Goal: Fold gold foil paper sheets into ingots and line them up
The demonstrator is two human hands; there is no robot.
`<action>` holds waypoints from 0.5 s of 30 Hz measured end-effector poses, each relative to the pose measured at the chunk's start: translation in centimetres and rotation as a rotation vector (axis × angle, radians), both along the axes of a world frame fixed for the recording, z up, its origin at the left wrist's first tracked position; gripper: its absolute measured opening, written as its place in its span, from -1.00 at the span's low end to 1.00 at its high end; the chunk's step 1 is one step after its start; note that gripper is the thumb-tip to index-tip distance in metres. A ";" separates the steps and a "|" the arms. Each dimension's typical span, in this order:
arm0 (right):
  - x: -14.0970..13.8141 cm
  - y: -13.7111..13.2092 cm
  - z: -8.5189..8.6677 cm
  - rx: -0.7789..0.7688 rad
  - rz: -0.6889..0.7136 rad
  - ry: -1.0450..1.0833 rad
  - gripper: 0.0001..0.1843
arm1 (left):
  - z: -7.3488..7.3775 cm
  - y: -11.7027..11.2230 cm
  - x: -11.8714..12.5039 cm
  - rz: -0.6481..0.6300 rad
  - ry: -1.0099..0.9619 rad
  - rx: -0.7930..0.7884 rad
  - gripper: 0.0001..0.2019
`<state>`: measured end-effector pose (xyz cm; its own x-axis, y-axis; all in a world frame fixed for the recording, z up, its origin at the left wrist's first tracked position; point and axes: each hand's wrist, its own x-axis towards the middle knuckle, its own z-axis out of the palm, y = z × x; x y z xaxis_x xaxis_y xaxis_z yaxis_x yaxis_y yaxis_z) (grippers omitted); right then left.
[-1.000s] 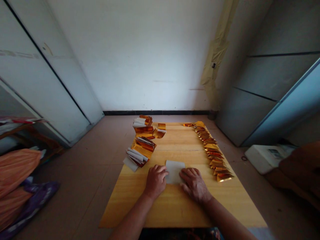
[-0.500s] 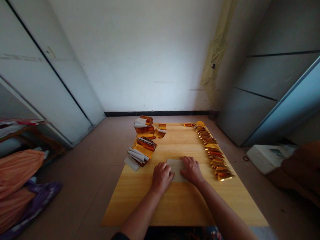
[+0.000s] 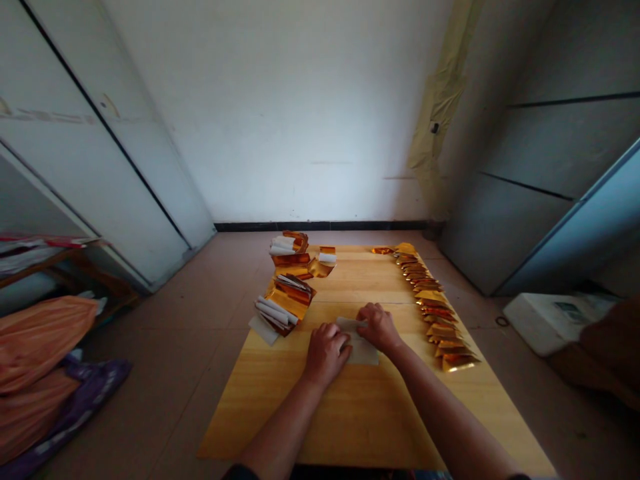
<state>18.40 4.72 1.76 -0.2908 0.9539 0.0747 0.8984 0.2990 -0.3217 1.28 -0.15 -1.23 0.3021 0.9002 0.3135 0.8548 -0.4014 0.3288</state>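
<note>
A white paper sheet point(image 3: 361, 350) lies near the middle of the wooden tabletop point(image 3: 345, 417). My left hand point(image 3: 327, 355) rests on its left side, and my right hand point(image 3: 379, 327) grips its far edge, which looks lifted or folded over. Beyond my left hand are two heaps of gold foil pieces and white paper rolls point(image 3: 285, 307). To the right, a long row of folded gold foil packets point(image 3: 430, 307) runs along the table's right side.
An orange bag point(image 3: 40, 347) and a purple bag point(image 3: 87, 400) lie on the floor to the left, below a low shelf point(image 3: 45, 260). A white box point(image 3: 550, 323) stands on the floor to the right. Grey cabinet doors flank the table.
Both hands have slid up the paper and closer together. The sheet's far edge has gone from flat to lifted under my right hand.
</note>
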 end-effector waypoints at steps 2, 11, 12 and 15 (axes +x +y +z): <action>0.1 -0.6 -0.5 0.089 0.086 0.002 -0.85 | 0.0 0.0 0.0 0.001 0.000 0.003 -0.88; 0.9 -3.5 -1.7 0.226 0.255 -0.055 -0.83 | 0.3 -0.5 0.3 0.044 -0.009 0.068 -0.83; 0.9 -3.6 -1.7 0.228 0.256 -0.061 -0.82 | 0.3 -0.5 0.3 0.050 -0.013 0.085 -0.80; 0.8 -3.7 -1.8 0.245 0.262 -0.087 -0.82 | 0.4 -0.7 0.3 0.024 -0.003 0.168 -0.64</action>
